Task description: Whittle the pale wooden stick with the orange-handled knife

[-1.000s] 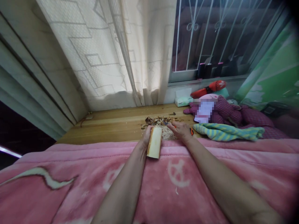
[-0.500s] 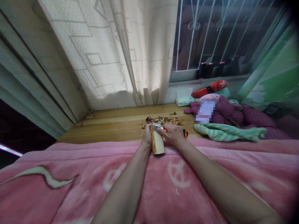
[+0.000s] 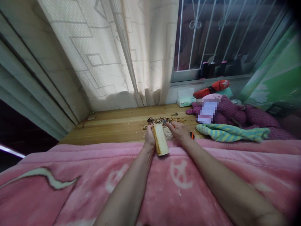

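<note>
Two forearms cross a pink quilted blanket (image 3: 169,194) toward a wooden ledge (image 3: 113,122) bearing a heap of brown peelings (image 3: 160,120). Left hand (image 3: 149,138): curled closed around a pale peeled cylinder (image 3: 160,139), which tilts just above the blanket's edge, before the heap. Right hand (image 3: 178,131): fingers together on an orange-handled knife (image 3: 192,135), its blade beside the cylinder's top. Striped towel (image 3: 231,132) lies rightward, well apart.
</note>
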The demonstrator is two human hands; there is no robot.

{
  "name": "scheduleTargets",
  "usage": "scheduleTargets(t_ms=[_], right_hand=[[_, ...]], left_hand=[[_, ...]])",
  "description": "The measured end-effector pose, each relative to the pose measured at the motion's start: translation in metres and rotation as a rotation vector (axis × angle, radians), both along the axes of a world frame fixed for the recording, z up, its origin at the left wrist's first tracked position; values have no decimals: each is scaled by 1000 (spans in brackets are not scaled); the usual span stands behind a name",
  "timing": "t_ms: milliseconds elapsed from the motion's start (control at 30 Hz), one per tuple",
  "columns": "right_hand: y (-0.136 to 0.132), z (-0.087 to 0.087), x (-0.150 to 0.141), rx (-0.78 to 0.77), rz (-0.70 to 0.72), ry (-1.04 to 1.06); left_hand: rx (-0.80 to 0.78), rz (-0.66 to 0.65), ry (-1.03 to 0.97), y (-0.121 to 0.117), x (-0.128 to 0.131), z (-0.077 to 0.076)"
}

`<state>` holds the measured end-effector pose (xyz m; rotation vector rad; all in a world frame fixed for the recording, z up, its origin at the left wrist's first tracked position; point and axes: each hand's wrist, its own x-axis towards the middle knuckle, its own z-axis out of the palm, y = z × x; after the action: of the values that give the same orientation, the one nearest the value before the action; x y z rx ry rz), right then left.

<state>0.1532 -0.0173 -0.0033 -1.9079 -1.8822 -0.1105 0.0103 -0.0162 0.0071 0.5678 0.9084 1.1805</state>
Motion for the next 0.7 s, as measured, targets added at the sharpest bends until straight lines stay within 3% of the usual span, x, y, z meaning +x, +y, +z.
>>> scheduleTargets(t_ms=[133, 300, 500, 700], right_hand=[[-5, 0, -5, 95, 124, 16], [-11, 1, -14, 175, 264, 11], [-11, 2, -19, 159, 242, 16], [-12, 4, -26, 85, 164, -3]], left_hand=[[60, -60, 30, 2, -3, -1], [-4, 42, -44, 8, -3, -9], [28, 67, -47, 10, 0, -14], [76, 206, 42, 11, -1, -18]])
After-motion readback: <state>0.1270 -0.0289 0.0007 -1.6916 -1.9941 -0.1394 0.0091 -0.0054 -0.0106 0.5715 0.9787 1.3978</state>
